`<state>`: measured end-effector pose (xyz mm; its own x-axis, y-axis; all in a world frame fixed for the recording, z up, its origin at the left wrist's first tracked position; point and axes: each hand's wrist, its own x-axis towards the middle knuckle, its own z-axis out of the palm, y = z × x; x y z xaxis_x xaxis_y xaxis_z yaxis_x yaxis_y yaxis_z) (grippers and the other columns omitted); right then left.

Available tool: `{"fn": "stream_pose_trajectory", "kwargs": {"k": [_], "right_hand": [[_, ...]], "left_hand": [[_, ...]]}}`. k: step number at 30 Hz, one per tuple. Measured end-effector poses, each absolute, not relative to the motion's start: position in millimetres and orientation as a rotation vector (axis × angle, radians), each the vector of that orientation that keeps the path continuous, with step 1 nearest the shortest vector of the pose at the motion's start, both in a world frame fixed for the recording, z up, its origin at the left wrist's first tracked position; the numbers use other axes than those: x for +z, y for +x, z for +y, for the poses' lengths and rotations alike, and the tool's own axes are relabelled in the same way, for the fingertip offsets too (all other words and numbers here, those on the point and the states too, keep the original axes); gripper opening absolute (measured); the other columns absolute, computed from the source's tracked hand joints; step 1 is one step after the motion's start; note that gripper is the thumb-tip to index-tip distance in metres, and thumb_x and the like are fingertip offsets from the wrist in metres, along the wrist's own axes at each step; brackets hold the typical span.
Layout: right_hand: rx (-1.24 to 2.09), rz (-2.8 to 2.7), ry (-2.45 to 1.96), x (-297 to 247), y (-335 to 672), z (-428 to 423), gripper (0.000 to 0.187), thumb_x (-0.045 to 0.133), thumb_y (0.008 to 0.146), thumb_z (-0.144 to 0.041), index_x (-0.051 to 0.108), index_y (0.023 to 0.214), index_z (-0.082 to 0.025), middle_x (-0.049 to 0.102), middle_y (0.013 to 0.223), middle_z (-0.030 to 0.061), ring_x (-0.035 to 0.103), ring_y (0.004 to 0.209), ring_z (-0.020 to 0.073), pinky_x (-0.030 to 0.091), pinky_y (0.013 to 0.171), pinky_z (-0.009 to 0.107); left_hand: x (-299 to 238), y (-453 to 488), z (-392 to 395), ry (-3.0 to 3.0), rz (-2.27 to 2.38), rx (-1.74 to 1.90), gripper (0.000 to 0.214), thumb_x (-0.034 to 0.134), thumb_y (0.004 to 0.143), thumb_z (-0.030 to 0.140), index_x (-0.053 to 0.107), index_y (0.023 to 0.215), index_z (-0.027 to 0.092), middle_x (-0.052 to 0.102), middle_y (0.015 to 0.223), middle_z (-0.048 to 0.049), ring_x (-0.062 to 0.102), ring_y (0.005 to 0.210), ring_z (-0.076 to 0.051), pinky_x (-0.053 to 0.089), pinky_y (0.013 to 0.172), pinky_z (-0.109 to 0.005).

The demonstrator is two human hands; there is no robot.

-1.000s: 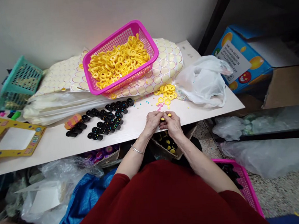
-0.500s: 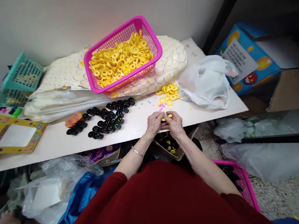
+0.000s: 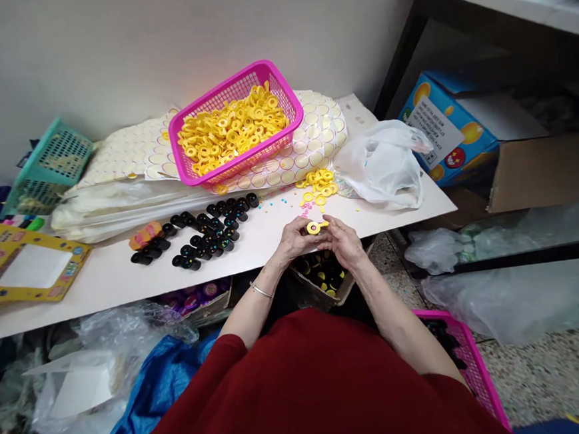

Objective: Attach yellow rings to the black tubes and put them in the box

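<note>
Yellow ring piece [image 3: 313, 228]: up between my two hands, just over the table's [image 3: 252, 247] near edge, its ring facing me and its tab pointing right.
Teal basket [image 3: 48, 170]: far left, tilted against the papers beside it.
Yellow printed box [image 3: 3, 266]: below that basket, at the table's left end, with a white window.
Orange lump [image 3: 146, 235]: I see it lying against a few black cups [image 3: 205, 233]; more cups stand grouped to its right, several with coloured bits inside.
Pink basket [image 3: 176, 149]: resting on the circle-printed sheets, heaped with yellow rings.
Left hand [image 3: 295, 238]: holding the ring piece at my fingertips, round end on this side.
Pink beads [image 3: 309, 207]: scattered just beyond my hands.
Loose yellow rings [image 3: 321, 182]: a small pile behind the beads.
Right hand [image 3: 345, 241]: fingers curled narrow at the tab end; I cannot tell whether they grip it.
White plastic bag [image 3: 386, 166]: crumpled at the table's right end.
Blue carton [image 3: 448, 131]: furthest right, beyond the bag.
</note>
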<state>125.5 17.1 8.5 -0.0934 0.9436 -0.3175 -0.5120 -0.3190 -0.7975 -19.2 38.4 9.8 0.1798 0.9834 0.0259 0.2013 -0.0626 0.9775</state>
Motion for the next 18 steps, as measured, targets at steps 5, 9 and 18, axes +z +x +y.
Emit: {"fn": "stream_pose_trajectory", "kwargs": {"k": [5,9,18], "right_hand": [[1.679,-0.679,-0.912,2.8,145.6,-2.1,0.034,0.073,0.07,-0.046,0.068,0.094,-0.022,0.069,0.081,-0.001,0.063,0.069,0.0105,0.054,0.058,0.022],[1.839,-0.757,-0.826,6.8,157.4,-10.2,0.041,0.079,0.064,-0.043,0.069,0.1,-0.025,0.071,0.097,0.001,0.065,0.084,0.0154,0.056,0.071,0.031],[1.858,-0.996,-0.967,23.9,170.1,-13.1,0.055,0.087,0.042,-0.017,0.07,0.094,-0.021,0.071,0.088,0.0007,0.064,0.081,0.0151,0.052,0.074,0.028]], "left_hand": [[22.7,-17.6,22.5,1.834,1.113,0.919,0.035,0.075,0.066,0.047,0.068,0.086,0.019,0.063,0.089,-0.0044,0.05,0.093,-0.02,0.041,0.086,-0.035],[31.8,-13.8,11.7,2.137,1.048,0.727,0.029,0.064,0.078,0.046,0.067,0.087,0.02,0.063,0.086,-0.0049,0.048,0.096,-0.021,0.039,0.09,-0.036],[45.8,-3.1,-10.8,2.5,1.032,0.456,0.016,0.052,0.086,0.03,0.063,0.088,0.02,0.064,0.101,-0.0063,0.045,0.107,-0.024,0.035,0.087,-0.038]]}}
